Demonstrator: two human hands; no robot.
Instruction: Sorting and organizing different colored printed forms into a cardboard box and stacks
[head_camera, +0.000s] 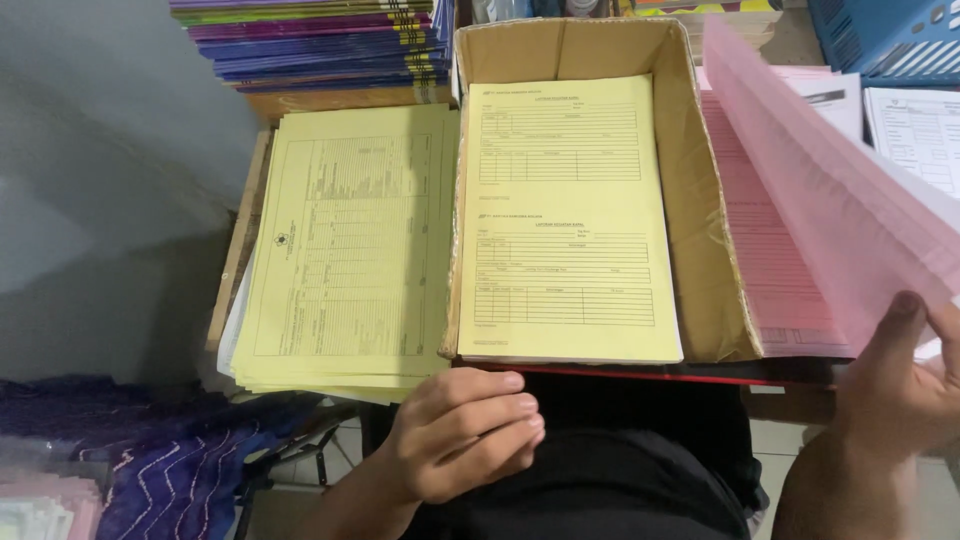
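Observation:
My right hand (905, 385) grips the near edge of a thick pink paper stack (830, 190) and lifts it so the sheets fan upward at the right. Under it lies a flat pink form sheet (765, 250). My left hand (465, 430) is curled in a loose fist with nothing in it, just below the near edge of a shallow cardboard box (705, 250). Inside the box lies a stack of yellow printed forms (565, 220). A second, larger stack of yellow forms (350, 250) rests to the left of the box.
A pile of purple and blue books (320, 40) stands at the back left. A blue plastic crate (890, 35) and white printed sheets (915, 125) sit at the back right. Dark patterned cloth (150, 450) lies at the lower left, beside a grey wall (100, 180).

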